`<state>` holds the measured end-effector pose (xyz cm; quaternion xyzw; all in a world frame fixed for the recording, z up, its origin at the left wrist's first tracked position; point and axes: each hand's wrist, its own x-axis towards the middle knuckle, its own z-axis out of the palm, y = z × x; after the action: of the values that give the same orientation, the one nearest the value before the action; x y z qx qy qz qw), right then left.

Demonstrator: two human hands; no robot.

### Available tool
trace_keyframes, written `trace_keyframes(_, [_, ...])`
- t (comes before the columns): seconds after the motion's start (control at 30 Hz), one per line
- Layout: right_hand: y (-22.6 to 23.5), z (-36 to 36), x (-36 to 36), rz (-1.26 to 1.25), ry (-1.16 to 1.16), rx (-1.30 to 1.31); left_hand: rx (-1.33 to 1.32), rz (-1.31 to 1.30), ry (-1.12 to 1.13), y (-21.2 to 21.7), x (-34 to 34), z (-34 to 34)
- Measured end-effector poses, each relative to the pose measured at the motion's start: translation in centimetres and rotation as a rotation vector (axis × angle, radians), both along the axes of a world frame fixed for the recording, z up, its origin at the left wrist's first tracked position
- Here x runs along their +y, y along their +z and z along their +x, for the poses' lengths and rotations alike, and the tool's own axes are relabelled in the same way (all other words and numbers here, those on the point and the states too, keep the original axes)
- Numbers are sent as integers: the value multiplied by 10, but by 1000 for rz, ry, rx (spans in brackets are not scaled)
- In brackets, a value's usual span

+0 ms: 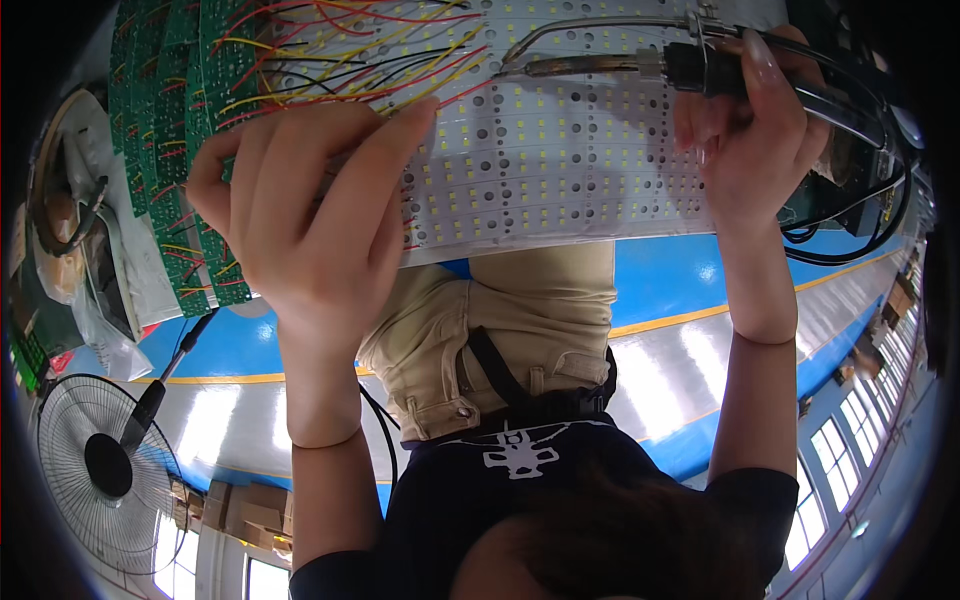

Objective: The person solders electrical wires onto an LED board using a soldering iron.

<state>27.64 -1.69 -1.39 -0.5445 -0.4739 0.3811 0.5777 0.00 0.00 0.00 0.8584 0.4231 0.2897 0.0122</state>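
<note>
From where I stand, the blue and grey floor (665, 272) spreads widest beneath the worker, and above it lies the pale, yellow-speckled panel (560, 205), which is the piece being worked on, at the front of the bench between the two hands. A strip of green circuit boards (170, 130) lines its left side, and a standing fan (108, 465) is off to the lower left. The left hand (310, 200) arches over the panel's left part, fingers bent and half closed, the fingertips drawn together where a red wire (465, 94) comes out; it looks pinched there, though the grip's underside is hidden. The right hand (760, 150) is curled around the black handle of a soldering iron (695, 70), over the panel's right side. A curved metal tube (600, 25) runs above the iron's shaft and bends down toward the same spot. Loose red, yellow and black wires (350, 75) fan across the upper left. Smallest of all, the iron's tip (504, 72) sits right by the red wire's end; whether they touch, I can't tell. I'd judge this to be the joining of that wire to the panel, calling next for a steady left pinch and well-placed heat.
</note>
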Motion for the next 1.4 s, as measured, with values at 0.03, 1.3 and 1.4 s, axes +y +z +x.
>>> trace_keyframes(0.03, [6, -9, 2, -37, -92, -51, -4, 6, 7, 0, 0, 0])
trace_keyframes(1.3, [3, 3, -1, -77, -35, 67, -38, 23, -3, -4, 2, 0])
trace_keyframes(1.4, [6, -4, 2, 37, -2, -27, -41, 24, 0, -4, 1, 0])
